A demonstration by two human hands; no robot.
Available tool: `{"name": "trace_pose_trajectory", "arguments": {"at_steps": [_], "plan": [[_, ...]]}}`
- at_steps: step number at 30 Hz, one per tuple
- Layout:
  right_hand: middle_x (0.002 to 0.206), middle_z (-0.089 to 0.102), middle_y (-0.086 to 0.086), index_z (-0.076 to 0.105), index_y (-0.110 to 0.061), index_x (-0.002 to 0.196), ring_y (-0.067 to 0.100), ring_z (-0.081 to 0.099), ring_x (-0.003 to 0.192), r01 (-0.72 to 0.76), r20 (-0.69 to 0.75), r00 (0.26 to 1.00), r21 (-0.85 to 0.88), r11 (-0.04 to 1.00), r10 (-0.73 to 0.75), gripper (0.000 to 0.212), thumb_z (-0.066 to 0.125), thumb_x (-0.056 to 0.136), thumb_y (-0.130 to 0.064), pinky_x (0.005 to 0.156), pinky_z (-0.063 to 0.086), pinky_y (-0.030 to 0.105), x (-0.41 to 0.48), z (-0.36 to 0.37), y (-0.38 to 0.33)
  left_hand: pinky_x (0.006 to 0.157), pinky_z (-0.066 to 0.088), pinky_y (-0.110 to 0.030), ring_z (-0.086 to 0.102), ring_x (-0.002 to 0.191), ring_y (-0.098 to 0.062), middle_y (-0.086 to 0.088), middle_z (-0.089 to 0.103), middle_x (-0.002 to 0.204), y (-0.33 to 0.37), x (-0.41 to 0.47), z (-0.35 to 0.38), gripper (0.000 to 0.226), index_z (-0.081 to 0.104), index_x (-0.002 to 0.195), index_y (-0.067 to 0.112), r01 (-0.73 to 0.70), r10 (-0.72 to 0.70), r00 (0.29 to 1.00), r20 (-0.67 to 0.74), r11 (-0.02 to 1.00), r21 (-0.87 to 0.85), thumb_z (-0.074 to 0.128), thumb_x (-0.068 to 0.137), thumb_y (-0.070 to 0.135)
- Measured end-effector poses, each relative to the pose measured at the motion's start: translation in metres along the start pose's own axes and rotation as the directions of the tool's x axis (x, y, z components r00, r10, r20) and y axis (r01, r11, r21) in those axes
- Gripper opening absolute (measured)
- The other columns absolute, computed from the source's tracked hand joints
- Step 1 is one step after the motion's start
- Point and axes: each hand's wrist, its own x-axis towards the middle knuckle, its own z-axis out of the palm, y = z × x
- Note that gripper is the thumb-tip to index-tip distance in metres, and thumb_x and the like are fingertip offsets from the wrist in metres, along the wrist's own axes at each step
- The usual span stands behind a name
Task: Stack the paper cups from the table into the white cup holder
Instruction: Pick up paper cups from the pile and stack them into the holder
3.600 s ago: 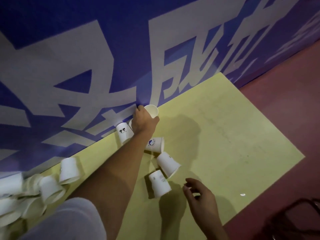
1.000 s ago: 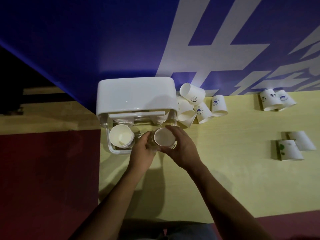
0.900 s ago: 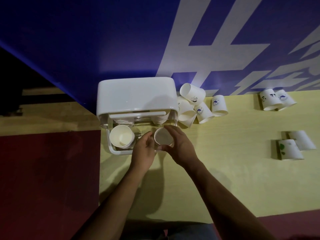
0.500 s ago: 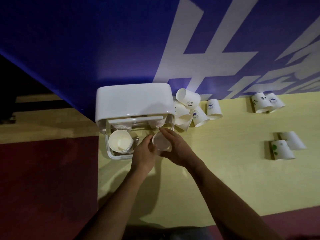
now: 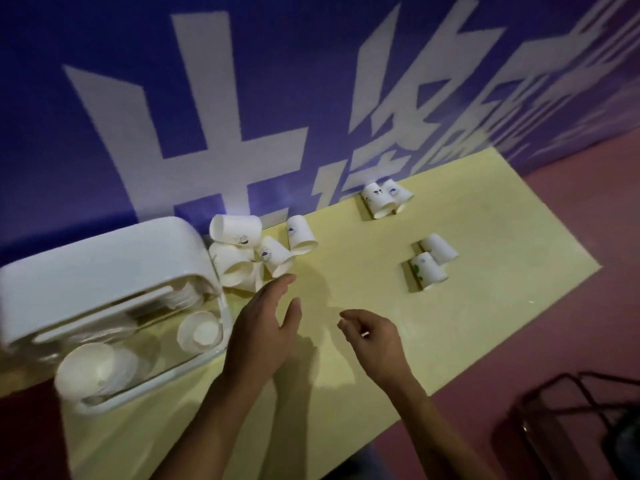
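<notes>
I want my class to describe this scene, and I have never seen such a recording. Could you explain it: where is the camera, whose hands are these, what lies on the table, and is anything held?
There is no machine here. A person wears a camera on the head, so the one picture looks forward and down at their own two bare hands. The left hand reaches out with straight fingers towards a pile of paper cups. The right hand is loosely curled. Neither holds anything. On the yellow table stands the white cup holder, with a left stack and a right stack of cups inside. Farther right lie a back pair by the blue wall and a near pair.
</notes>
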Motion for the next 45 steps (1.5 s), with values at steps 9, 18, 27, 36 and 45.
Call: {"name": "trace_pose_trajectory", "arguments": {"at_steps": [9,18,27,36,45], "plan": [[0.093,0.076,-0.019,0.073,-0.039,0.105,0.007,0.070,0.084,-0.050,0.015,0.999,0.158,0.986,0.048,0.012,0.067,0.097,-0.031,0.080,0.058,0.034,0.056,-0.118,0.080,0.092,0.049,-0.027,0.059,0.125,-0.017,0.003,0.060,0.141,0.109,0.117,0.135,0.045,0.054,0.142,0.026,-0.157,0.132,0.979,0.155,0.974,0.162,0.062,0.098,0.035],[0.090,0.073,-0.024,0.073,-0.039,0.101,0.003,0.069,0.084,-0.151,0.047,0.988,0.210,0.966,0.144,0.014,0.068,0.096,-0.027,0.075,0.056,0.023,0.106,-0.211,0.166,0.096,0.049,-0.040,0.053,0.126,-0.025,-0.001,0.055,0.140,0.170,0.300,0.274,0.070,0.048,0.142,0.022,-0.395,0.164,0.889,0.428,0.746,0.536,0.079,0.080,0.034],[0.089,0.072,-0.027,0.076,-0.032,0.100,0.002,0.068,0.084,-0.248,0.062,0.969,0.279,0.928,0.241,0.014,0.069,0.095,-0.021,0.072,0.049,0.014,0.139,-0.235,0.207,0.110,0.039,-0.040,0.046,0.132,-0.025,0.000,0.045,0.148,0.151,0.375,0.341,0.082,0.033,0.151,0.028,-0.734,-0.028,0.671,0.741,0.114,0.670,0.077,0.081,0.032],[0.106,0.068,-0.015,0.066,-0.026,0.123,0.005,0.065,0.086,-0.344,-0.025,0.930,0.282,0.896,0.365,0.032,0.071,0.092,-0.033,0.075,0.052,0.027,0.176,-0.244,0.217,0.094,0.051,-0.042,0.057,0.115,-0.027,-0.003,0.059,0.133,0.156,0.387,0.349,0.054,0.043,0.139,0.025,-0.752,-0.032,0.649,0.760,0.123,0.648,0.065,0.091,0.032],[0.134,0.034,-0.002,0.040,-0.013,0.149,0.021,0.049,0.125,-0.452,0.083,0.890,0.289,0.844,0.449,0.100,0.088,0.071,-0.050,0.099,0.041,0.028,0.230,-0.212,0.211,0.092,0.053,-0.033,0.055,0.115,-0.013,0.010,0.056,0.132,0.200,0.271,0.302,0.077,0.043,0.139,0.035,-0.025,-0.029,0.977,0.213,0.969,0.247,0.083,0.076,0.052]]}}
